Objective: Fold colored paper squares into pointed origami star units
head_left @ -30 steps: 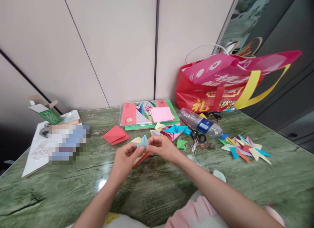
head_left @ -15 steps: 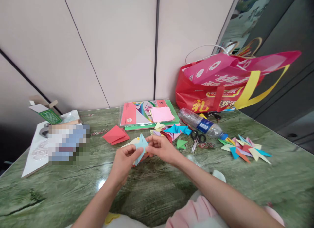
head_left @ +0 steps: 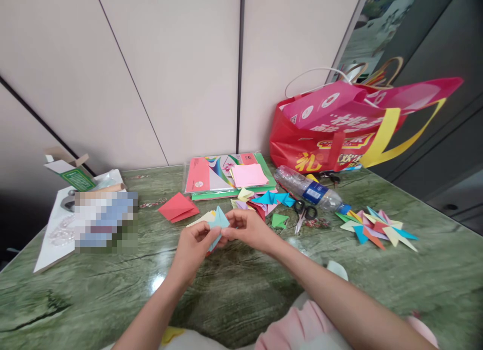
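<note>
Before the paper pack [head_left: 198,176], on its near side, the left hand [head_left: 193,242] pinched a folded light-blue paper [head_left: 219,219] between thumb and fingers. The right hand [head_left: 251,230] pinched the same paper at its right edge. A cluster of pointed folded papers [head_left: 377,228] lay well to the right of the pack, on the near side. The scissors [head_left: 302,215] lay nearer the pack, also to its right. A red folded paper [head_left: 177,207] lay at its near left. The bottle [head_left: 315,193] lay right of the pack; the red bag [head_left: 302,144] stood beyond the bottle, to the pack's right.
</note>
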Available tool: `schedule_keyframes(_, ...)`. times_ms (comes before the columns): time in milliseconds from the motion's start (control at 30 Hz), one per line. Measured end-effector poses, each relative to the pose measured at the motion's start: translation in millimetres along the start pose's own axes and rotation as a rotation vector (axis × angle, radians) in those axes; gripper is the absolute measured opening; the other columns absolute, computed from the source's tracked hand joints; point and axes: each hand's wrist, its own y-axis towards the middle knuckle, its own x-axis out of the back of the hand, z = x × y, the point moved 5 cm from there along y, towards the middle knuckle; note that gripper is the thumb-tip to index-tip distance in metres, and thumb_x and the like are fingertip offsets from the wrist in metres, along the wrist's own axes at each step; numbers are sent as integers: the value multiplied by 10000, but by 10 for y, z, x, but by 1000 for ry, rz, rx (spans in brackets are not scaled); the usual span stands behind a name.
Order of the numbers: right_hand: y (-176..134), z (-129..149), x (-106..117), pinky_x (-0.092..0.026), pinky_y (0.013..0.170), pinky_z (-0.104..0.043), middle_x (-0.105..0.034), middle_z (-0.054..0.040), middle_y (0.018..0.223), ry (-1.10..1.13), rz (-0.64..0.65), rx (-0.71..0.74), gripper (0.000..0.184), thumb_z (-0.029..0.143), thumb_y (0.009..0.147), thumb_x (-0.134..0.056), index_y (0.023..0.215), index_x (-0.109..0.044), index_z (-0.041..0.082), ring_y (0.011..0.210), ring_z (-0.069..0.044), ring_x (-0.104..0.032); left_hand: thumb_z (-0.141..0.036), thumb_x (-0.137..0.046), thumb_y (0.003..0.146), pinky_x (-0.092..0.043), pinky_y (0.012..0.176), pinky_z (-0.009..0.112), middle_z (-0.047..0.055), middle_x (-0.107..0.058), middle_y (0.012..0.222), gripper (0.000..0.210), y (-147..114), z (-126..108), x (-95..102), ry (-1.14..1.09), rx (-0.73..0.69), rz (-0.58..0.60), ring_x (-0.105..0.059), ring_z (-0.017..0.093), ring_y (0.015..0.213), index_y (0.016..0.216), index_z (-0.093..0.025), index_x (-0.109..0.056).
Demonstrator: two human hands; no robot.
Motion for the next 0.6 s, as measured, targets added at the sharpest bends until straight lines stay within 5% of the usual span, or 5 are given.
schedule_keyframes(200, 16, -26, 19, -472, 508, -229, -554, 30, 554, 97, -99, -91, 337, 487, 708, -570, 669, -529, 155, 513, -98, -559, -279, -656, 666, -493, 588, 255, 4, -675, 612, 138, 13, 14, 35, 26, -7, -30, -621, 158, 551, 705, -147, -660)
schedule_keyframes(400, 1, -25, 5, -497, 533, -234, -582, 12, 650, 136, -96, -110, 317, 467, 693, -601, 740, -560, 156, 568, -104, -573, -192, -710, 583, -492, 796, 304, 46, -710, 924, 331, 26, 27, 3, 86, -57, 2, -641, 235, 878, 909, -146, -676)
schedule_keyframes(600, 24, -49, 57, -507, 559, -281, -602, -11, 718, 55, -122, -61, 310, 425, 706, -598, 858, -575, 156, 612, -134, -575, -235, -720, 575, -496, 834, 361, 71, -708, 948, 395, 1, 27, -45, 33, 14, 40, -646, 245, 891, 949, -129, -647)
